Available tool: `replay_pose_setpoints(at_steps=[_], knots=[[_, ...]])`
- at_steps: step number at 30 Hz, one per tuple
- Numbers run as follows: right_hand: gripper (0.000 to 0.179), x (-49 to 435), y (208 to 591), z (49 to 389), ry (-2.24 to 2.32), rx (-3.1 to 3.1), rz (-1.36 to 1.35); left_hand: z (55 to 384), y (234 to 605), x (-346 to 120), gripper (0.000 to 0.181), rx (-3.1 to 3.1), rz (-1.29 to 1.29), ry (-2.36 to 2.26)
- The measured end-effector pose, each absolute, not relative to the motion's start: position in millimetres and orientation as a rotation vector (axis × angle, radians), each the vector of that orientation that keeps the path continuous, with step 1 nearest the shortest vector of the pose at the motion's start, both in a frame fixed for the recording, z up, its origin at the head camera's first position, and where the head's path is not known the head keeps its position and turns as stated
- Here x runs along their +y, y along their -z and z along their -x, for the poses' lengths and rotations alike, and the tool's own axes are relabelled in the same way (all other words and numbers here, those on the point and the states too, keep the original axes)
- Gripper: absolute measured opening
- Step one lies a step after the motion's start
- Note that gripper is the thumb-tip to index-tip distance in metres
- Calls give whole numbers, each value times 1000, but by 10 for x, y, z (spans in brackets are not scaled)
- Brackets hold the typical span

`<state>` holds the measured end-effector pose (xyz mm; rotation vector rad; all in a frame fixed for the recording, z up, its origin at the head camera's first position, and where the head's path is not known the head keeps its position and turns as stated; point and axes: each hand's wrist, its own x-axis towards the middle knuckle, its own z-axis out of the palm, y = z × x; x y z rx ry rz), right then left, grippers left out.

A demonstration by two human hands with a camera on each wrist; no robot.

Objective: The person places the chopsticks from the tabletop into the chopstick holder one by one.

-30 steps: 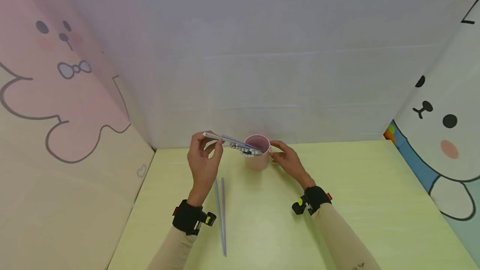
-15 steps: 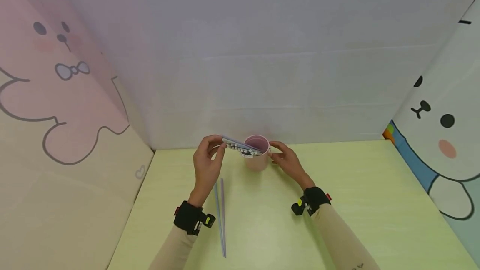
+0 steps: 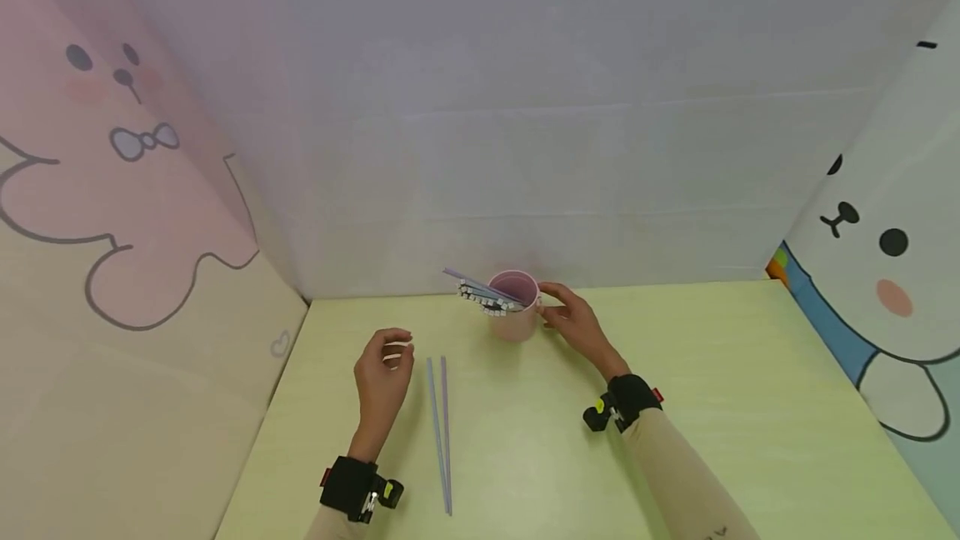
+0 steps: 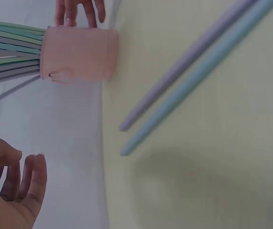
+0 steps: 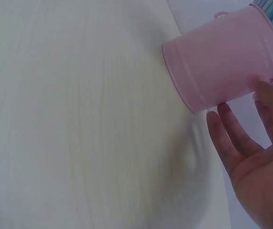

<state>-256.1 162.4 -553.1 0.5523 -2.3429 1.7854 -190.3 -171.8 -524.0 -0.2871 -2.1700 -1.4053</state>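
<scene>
A pink bucket [image 3: 514,325] stands at the back of the table, with a bundle of long, thin pastel sticks [image 3: 487,298] leaning out to its left. Pale square ends show on several of them. My right hand [image 3: 576,325] steadies the bucket from the right, thumb and index finger at its rim and the other fingers [image 5: 224,143] by its wall. To the front left, my left hand [image 3: 384,377] hovers with loosely curled fingers and nothing in them. Beside it lie two loose sticks, one light blue [image 3: 437,432] and one lilac [image 3: 446,415].
The pale yellow-green table [image 3: 720,373] ends at a white sheet wall [image 3: 525,148] just behind the bucket. Printed cartoon panels stand on the left [image 3: 150,290] and right [image 3: 915,307].
My left hand has let go of a stick at the bucket and moved down and left, away from the bundle. The right hand stays at the bucket.
</scene>
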Motion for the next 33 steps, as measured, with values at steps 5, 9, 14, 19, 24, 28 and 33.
replay_pose_setpoints(at_steps=[5, 9, 14, 19, 24, 28, 33], knots=[[41, 1628, 5508, 2540, -1832, -2337, -530, 1782, 5473, -1802, 18, -2391, 161, 1331], [41, 1617, 5496, 2531, -1855, -2340, -513, 1720, 5607, -1773, 20, -2569, 51, 1271], [42, 1618, 5562, 2559, -1845, -2342, -522, 1659, 5708, -1720, 26, -2694, 5, 1053], [43, 1611, 5542, 2553, -1866, -2330, -536, 1641, 5726, -1688, 27, -2741, -1, 972], [42, 1603, 5532, 2558, -1874, -2326, -534, 1645, 5719, -1680, 26, -2783, -30, 957], [42, 1613, 5544, 2557, -1861, -2330, -529, 1661, 5677, -1686, 20, -2817, -39, 930], [42, 1620, 5539, 2546, -1876, -2330, -535, 1681, 5626, -1713, 13, -2903, -59, 851]])
